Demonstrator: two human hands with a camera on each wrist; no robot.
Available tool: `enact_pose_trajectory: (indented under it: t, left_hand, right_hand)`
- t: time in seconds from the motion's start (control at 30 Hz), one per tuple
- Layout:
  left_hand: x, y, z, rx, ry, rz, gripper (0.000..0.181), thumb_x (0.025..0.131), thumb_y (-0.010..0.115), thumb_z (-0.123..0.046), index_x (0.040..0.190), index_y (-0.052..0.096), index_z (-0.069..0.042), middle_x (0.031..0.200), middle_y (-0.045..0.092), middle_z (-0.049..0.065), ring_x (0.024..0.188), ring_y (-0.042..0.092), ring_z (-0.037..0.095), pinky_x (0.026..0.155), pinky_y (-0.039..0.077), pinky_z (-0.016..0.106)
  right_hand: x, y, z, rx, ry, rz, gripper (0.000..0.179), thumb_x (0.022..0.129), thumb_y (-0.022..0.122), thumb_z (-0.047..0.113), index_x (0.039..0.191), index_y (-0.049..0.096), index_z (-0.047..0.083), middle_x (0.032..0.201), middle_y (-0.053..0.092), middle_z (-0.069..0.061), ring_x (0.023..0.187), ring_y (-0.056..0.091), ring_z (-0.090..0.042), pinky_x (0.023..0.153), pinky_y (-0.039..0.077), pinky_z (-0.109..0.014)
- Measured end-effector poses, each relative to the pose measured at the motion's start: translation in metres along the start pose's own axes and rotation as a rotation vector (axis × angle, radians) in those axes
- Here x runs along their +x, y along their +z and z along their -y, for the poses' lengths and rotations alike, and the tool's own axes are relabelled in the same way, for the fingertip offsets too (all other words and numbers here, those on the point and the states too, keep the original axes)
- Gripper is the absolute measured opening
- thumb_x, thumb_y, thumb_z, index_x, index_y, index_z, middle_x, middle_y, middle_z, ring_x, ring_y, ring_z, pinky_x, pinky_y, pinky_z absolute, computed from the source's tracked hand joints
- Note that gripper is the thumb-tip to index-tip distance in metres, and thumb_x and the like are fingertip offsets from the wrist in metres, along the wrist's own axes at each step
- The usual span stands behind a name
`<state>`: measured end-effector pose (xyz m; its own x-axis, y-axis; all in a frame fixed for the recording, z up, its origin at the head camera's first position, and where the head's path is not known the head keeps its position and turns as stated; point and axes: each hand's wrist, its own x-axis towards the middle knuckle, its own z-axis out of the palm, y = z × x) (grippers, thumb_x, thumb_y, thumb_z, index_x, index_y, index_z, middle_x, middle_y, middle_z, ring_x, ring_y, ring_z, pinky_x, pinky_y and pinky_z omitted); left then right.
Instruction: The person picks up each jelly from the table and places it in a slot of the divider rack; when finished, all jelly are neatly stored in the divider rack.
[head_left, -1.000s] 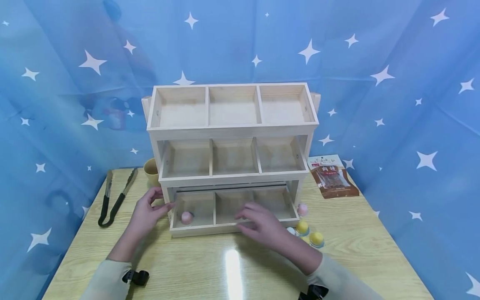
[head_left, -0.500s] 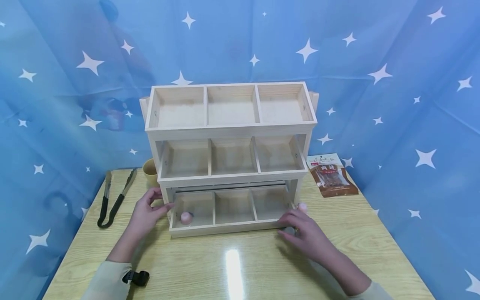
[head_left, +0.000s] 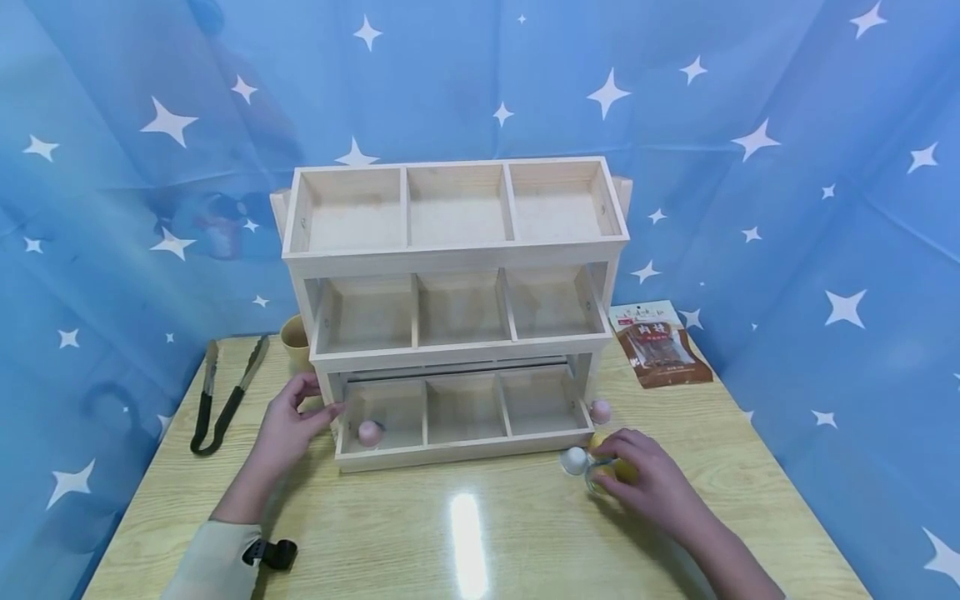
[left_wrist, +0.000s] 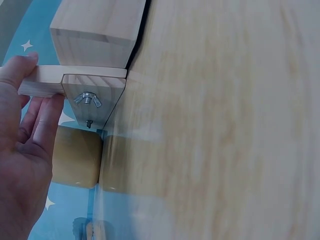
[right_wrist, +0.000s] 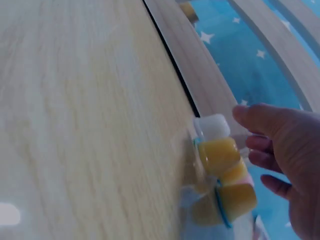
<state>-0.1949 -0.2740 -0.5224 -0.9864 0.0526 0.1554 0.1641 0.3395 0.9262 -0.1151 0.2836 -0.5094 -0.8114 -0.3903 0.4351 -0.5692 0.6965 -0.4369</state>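
A three-tier wooden shelf (head_left: 457, 260) stands mid-table, each tier split into three compartments. My left hand (head_left: 287, 429) grips the shelf's left frame; in the left wrist view the thumb lies above the wooden bar (left_wrist: 47, 80), fingers beneath. One pink jelly cup (head_left: 369, 433) is in the bottom tier's left compartment. By the shelf's front right corner, my right hand (head_left: 648, 479) reaches over several jelly cups. Among them are a white cup (head_left: 574, 460), a yellow cup (right_wrist: 218, 156) and a pink cup (head_left: 600, 412). The right wrist view shows its fingers apart from the cups.
Black-handled tongs (head_left: 225, 400) lie at the table's left. A tan cup (head_left: 296, 343) stands behind the shelf's left side. At the back right lies a brown and white food packet (head_left: 660, 344). A blue starry curtain (head_left: 787, 208) surrounds the table (head_left: 360, 542).
My right hand has moved right, from the front of the bottom tier to over the jelly cups. The left hand keeps its grip on the frame. The head view has shifted slightly.
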Motion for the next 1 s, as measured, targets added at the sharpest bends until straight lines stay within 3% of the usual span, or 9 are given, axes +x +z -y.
enact_pose_trajectory:
  t: [0.3,0.53,0.73,1.0]
  left_hand:
    - [0.001,-0.001,0.002,-0.012,0.0,0.004,0.05,0.104,0.081,-0.011,0.146,0.057,-0.001,0.137,0.064,0.021,0.126,0.062,0.029,0.09,0.062,0.023]
    - [0.001,-0.001,0.002,-0.016,-0.003,0.003,0.049,0.104,0.081,-0.012,0.146,0.057,0.0,0.137,0.064,0.021,0.127,0.061,0.029,0.092,0.062,0.023]
    - [0.001,-0.001,0.003,-0.016,0.006,-0.003,0.048,0.104,0.081,-0.011,0.145,0.058,0.0,0.136,0.064,0.021,0.125,0.062,0.025,0.092,0.062,0.022]
    - [0.001,0.0,0.003,-0.022,0.0,0.001,0.049,0.104,0.081,-0.011,0.145,0.057,0.0,0.136,0.064,0.021,0.126,0.061,0.027,0.093,0.061,0.021]
  right_hand:
    - [-0.009,0.002,-0.012,-0.05,-0.072,0.007,0.043,0.072,0.103,0.011,0.106,0.08,0.021,0.11,0.075,0.01,0.1,0.066,-0.012,0.086,0.054,-0.044]
    - [-0.014,0.007,-0.015,-0.055,-0.045,0.059,0.043,0.075,0.102,0.012,0.11,0.079,0.025,0.111,0.076,0.014,0.103,0.067,-0.012,0.093,0.051,-0.047]
    - [-0.016,0.007,-0.015,-0.075,-0.044,0.054,0.043,0.076,0.101,0.013,0.111,0.08,0.025,0.115,0.077,0.011,0.107,0.068,-0.018,0.099,0.048,-0.044]
    - [-0.012,-0.001,-0.012,-0.055,-0.044,0.014,0.045,0.072,0.102,0.009,0.111,0.084,0.021,0.115,0.078,0.009,0.106,0.069,-0.019,0.093,0.057,-0.047]
